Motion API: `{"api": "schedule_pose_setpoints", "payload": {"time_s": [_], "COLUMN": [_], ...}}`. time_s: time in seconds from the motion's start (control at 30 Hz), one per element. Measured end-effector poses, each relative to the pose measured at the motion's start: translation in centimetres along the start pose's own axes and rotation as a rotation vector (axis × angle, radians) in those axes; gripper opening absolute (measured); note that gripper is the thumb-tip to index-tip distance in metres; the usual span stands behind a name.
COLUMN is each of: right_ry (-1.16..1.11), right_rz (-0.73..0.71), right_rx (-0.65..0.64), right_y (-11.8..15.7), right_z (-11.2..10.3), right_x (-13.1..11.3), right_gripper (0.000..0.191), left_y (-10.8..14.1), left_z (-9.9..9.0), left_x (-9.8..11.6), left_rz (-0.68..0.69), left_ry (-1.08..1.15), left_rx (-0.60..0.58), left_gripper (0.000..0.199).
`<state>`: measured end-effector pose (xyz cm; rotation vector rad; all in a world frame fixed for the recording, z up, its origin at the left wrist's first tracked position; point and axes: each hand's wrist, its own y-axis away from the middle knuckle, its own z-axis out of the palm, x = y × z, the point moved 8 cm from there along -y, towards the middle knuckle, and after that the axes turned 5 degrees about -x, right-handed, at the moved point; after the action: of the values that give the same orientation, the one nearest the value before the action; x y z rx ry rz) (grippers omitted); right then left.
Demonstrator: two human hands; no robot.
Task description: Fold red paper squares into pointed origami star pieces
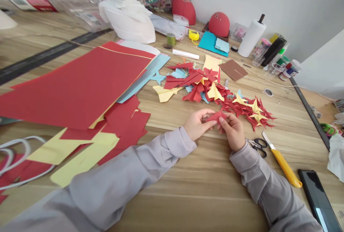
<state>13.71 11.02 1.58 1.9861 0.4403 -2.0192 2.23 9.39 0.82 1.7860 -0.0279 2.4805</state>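
Between my two hands is a small folded piece of red paper (217,116), held just above the wooden table. My left hand (198,124) grips its left side, thumb against the fingers. On the other side my right hand (233,130) pinches it, the thumb pressed on the front. Right behind them spreads a heap of folded red paper pieces (197,80), mixed with yellow and blue ones. Several pointed red and yellow paper stars (256,112) lie at its right end. Black-handled scissors (258,146) rest beside my right wrist, partly under the sleeve.
Large red paper sheets (72,85) are stacked at left, above yellow strips (77,165). A yellow utility knife (285,165) and a phone (319,199) lie at right. Brown paper (233,69), a white roll (252,38) and paint bottles (291,68) stand or lie farther back.
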Motion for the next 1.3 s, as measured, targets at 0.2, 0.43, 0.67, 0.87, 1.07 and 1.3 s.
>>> {"api": "schedule_pose_setpoints", "payload": {"time_s": [0.2,0.43,0.67,0.87,1.07,1.3], "right_ry": [0.033,0.026,-0.051,-0.063,-0.092,-0.136], "right_rz": [-0.032,-0.028,-0.028,-0.007,0.003,0.011], "right_rx": [-0.049,-0.003,0.057,0.078,0.09,0.116], "right_y": [0.2,0.0,-0.1,-0.1,-0.2,-0.1], "right_z": [0.5,0.0,-0.6,-0.8,-0.9,-1.2], "right_x": [-0.2,-0.1,-0.3,-0.1,0.2,0.2], "right_gripper": [0.029,0.031,0.028,0.03,0.03,0.031], "left_y": [0.2,0.0,0.0,0.2,0.1,0.0], "left_z": [0.3,0.2,0.0,-0.5,-0.5,-0.5], "left_x": [0.0,-0.4,-0.2,0.2,-0.2,-0.2], "left_rz": [-0.023,-0.08,-0.098,-0.053,-0.1,-0.104], "left_ry": [-0.051,-0.023,0.009,-0.005,0.034,0.062], "left_rx": [-0.041,-0.094,-0.079,0.017,0.001,-0.001], "left_gripper": [0.034,0.042,0.045,0.044,0.043,0.04]}}
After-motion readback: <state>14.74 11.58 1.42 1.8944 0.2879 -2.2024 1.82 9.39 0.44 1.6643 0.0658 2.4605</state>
